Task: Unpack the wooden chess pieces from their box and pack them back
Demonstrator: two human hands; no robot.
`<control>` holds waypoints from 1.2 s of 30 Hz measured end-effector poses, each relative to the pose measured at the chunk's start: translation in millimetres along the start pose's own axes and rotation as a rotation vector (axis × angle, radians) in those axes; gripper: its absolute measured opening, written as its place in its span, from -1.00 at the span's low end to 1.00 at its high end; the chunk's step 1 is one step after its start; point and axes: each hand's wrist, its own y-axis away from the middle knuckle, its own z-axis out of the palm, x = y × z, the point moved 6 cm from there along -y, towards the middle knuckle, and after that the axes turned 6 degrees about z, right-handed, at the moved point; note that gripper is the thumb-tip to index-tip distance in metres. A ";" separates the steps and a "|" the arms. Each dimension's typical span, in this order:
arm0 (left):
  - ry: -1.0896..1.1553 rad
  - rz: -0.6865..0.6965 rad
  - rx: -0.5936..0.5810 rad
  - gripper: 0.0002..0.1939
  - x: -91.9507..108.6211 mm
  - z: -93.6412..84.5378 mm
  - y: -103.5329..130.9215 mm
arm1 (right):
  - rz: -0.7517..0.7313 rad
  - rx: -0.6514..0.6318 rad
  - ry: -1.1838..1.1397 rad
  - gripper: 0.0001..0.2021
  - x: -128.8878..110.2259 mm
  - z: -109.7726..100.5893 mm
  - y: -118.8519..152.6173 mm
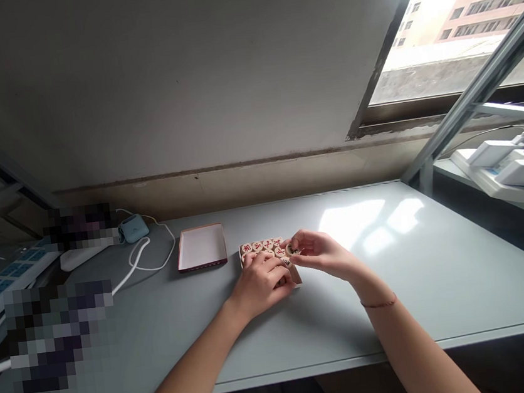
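A small box [296,274] on the desk holds rows of round wooden Chinese chess pieces [257,246], marked with red and black characters. My left hand [262,279] grips the box from the near side. Its fingers bend over the pieces and its thumb lies by the near right corner, hiding much of the contents. Between the thumb and fingers of my right hand [318,250] is one chess piece [291,250] with a dark character, tilted at the box's right side. A shallow lid [201,246] with a pale inside and dark red edge lies left of the box.
The grey desk [164,334] meets the wall at the back. Power strips [10,275], white cables [131,271] and a light blue charger [134,228] are on the left. On a right-hand shelf [501,177] stand white plugged-in adapters. Metal frame posts rise at both sides.
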 end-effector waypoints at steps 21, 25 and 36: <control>-0.081 0.021 -0.031 -0.79 3.2 -0.1 3.1 | 0.026 -0.128 0.219 -0.70 2.4 3.2 2.6; -0.024 -0.004 -0.007 -0.81 -1.2 -9.1 8.3 | 0.100 -0.157 0.427 -0.74 5.9 4.7 4.8; -0.062 -0.094 -0.093 -0.47 -23.9 -11.4 21.9 | 0.030 -0.191 0.537 -0.85 7.2 12.6 5.4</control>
